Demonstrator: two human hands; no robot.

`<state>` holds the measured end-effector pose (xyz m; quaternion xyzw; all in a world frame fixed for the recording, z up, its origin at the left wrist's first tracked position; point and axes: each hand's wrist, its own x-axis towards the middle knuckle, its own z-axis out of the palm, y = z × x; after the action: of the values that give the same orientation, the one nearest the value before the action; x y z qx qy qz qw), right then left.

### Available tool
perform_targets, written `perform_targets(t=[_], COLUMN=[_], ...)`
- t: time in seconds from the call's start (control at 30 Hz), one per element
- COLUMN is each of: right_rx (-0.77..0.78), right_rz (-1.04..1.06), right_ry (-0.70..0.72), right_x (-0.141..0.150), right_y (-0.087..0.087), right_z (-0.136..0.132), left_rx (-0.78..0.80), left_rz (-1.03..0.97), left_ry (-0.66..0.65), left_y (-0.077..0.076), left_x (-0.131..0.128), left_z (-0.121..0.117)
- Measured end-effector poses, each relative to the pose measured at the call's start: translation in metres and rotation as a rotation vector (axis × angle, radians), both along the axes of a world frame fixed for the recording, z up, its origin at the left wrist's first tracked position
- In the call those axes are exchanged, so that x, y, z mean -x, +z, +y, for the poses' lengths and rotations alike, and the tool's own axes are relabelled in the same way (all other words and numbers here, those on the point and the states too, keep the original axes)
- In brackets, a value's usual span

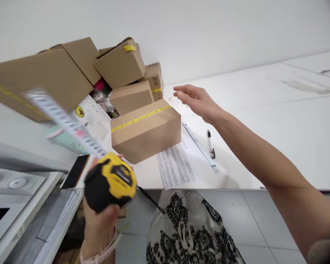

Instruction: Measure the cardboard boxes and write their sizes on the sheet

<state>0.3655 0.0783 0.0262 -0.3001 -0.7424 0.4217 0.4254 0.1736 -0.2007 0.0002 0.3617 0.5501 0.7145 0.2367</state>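
Note:
My left hand [101, 223] is wrapped round a yellow and black tape measure [117, 181], held up in front of the table's edge. Its blade [68, 124] sticks out toward the upper left, blurred at the tip. A closed cardboard box [145, 132] with yellow tape along its top sits on the white table, beyond the tape measure. My right hand [195, 101] hovers just right of the box's far end, fingers stretched out and holding nothing. Right of the box lie a printed sheet [177, 167], a ruler [199, 146] and a black-capped pen [210, 143].
Several more cardboard boxes [121, 66] are piled against the wall at the back left. Among them lie a white packet [92, 115] and a mint-green pouch [67, 139]. A dark flat item [75, 172] rests at the table's left end, beside a white appliance [13, 187].

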Motion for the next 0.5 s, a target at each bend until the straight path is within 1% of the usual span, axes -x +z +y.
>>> perform_targets(t=[0.03, 0.07, 0.13, 0.2, 0.27, 0.3, 0.33, 0.37, 0.43, 0.5], right_rx=[0.050, 0.107, 0.216, 0.271, 0.256, 0.228, 0.193, 0.154, 0.075, 0.017], right_rz=[-0.027, -0.067, -0.153, -0.197, -0.179, -0.163, -0.154, -0.161, -0.219, -0.309], right_ry=[-0.039, -0.045, 0.022, 0.159, 0.311, 0.358, 0.361, 0.312, 0.098, -0.121], right_x=[-0.008, -0.015, -0.024, -0.026, -0.022, -0.018, -0.013, -0.008, 0.002, 0.013], right_y=[-0.013, -0.027, -0.055, -0.075, -0.084, -0.083, -0.079, -0.073, -0.056, -0.038], right_z=[0.003, 0.005, 0.004, -0.001, -0.005, -0.006, -0.007, -0.006, 0.000, 0.009], left_rx=[-0.068, -0.114, -0.168, -0.148, -0.106, -0.086, -0.075, -0.076, -0.116, -0.154], left_rz=[0.019, 0.026, 0.021, -0.054, -0.154, -0.178, -0.177, -0.154, -0.081, -0.042], left_ry=[0.074, 0.120, 0.196, 0.173, 0.091, 0.047, 0.019, 0.009, 0.021, 0.020], left_y=[-0.002, -0.006, -0.017, -0.031, -0.040, -0.041, -0.039, -0.035, -0.019, 0.002], left_x=[0.011, 0.021, 0.041, 0.057, 0.067, 0.071, 0.074, 0.076, 0.081, 0.086], left_z=[0.004, 0.009, 0.019, 0.029, 0.039, 0.044, 0.049, 0.055, 0.067, 0.082])
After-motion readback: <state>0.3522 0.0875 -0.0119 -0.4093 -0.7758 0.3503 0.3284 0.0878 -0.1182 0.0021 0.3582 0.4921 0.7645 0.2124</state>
